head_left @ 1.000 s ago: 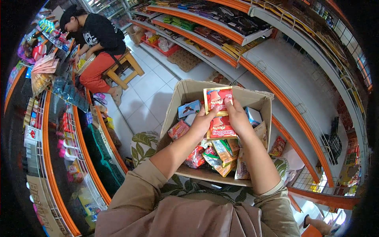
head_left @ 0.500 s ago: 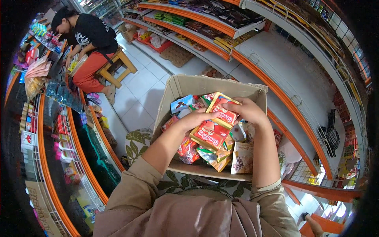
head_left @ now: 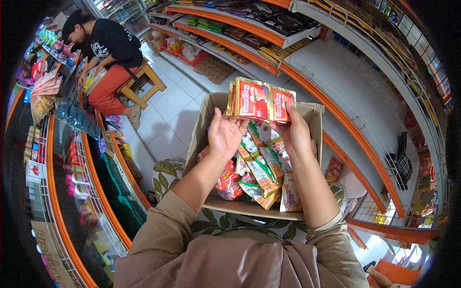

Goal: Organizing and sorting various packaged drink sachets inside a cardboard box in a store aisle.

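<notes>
A joined pair of red and gold sachets, stacked several layers thick, is held up over the far part of an open cardboard box. My right hand grips the stack at its right end, thumb on the front. My left hand is open, palm up, with its fingers reaching to the lower left edge of the stack. Below, inside the box, lie green, white and gold sachets, a red packet and a cream-brown pouch. The stack hides the box's far contents.
Orange-edged shelves with packets curve along the right, and stocked racks line the left. A person sits on a wooden stool at the far left. Leaf-patterned cloth lies under the box. White floor tiles show beyond.
The red sachets have risen away from me, from inside the box to above its far edge, and turned. My left hand has let go of their face and turned palm up.
</notes>
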Tool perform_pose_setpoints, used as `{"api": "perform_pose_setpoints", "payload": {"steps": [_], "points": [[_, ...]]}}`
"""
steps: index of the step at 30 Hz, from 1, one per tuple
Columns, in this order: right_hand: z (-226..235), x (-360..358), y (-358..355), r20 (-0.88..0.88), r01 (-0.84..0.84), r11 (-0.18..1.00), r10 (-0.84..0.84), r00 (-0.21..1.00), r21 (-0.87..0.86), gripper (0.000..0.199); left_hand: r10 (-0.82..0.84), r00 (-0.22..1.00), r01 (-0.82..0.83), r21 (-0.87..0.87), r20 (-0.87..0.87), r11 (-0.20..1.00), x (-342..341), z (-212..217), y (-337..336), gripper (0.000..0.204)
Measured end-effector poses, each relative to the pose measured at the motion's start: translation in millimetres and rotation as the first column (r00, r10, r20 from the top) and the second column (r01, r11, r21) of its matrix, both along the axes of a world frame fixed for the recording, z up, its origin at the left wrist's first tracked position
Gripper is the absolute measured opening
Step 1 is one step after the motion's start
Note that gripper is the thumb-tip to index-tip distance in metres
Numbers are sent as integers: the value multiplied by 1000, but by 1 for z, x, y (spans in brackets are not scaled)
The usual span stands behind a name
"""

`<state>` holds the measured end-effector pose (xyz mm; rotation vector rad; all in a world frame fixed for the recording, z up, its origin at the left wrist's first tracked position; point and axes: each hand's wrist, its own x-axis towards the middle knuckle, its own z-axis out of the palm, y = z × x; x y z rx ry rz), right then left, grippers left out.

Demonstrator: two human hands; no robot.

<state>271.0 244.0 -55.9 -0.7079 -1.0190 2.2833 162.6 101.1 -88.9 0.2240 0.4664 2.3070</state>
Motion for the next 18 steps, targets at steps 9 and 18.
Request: {"api": "perform_pose_setpoints", "payload": {"steps": [9,18], "points": [[-15,-6,-44,37,-75,994,78,996,-83,34,194,944,-253,-209,-269,944,30,7,9,58],[8,3,-7,219,-470,876,439,871,113,47,92,989,-131,-395,-115,909,-5,2,-2,37]]}}
